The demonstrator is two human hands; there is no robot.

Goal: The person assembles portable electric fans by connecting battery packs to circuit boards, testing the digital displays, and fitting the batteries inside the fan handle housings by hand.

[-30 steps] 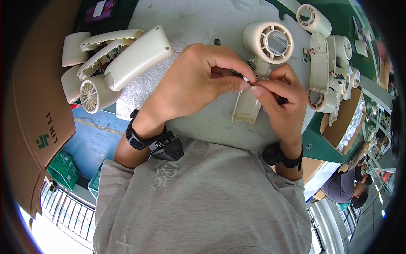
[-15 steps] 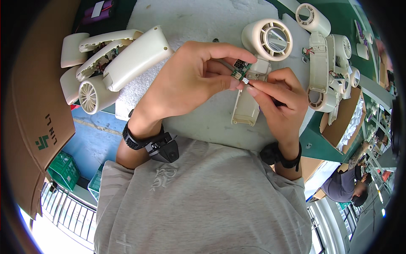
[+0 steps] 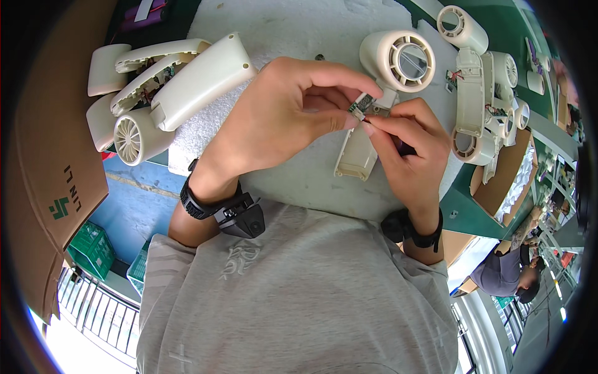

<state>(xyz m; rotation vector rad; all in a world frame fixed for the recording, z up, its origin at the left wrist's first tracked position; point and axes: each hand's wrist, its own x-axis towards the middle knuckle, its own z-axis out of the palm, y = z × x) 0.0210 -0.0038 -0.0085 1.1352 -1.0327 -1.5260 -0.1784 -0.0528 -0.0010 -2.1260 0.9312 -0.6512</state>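
My left hand [image 3: 280,115] pinches a small green circuit board [image 3: 363,103] between thumb and forefinger, tilted up on edge. At the board's near edge, my right hand [image 3: 416,149] has thumb and fingertips closed on a thin dark wire, whose small pale connector [image 3: 357,115] meets the board. Whether the connector is fully seated cannot be made out. Beneath both hands lies an open cream handle shell [image 3: 356,159]. Just beyond it sits a round cream fan head [image 3: 379,57] with a ring of slots, and my fingers hide where the two meet.
Several cream handles and fan heads are stacked at the left [image 3: 200,84], and more housings [image 3: 471,93] stand at the right. White foam [image 3: 280,31] covers the bench. A cardboard box [image 3: 507,177] sits at the right; a large carton [image 3: 56,137] is at the left. A person [image 3: 501,271] is at the far right.
The circuit board has turned in my left fingers, showing its face at a steeper angle. My right fingertips have shifted slightly left, staying at the board. The shell below has swung slightly left.
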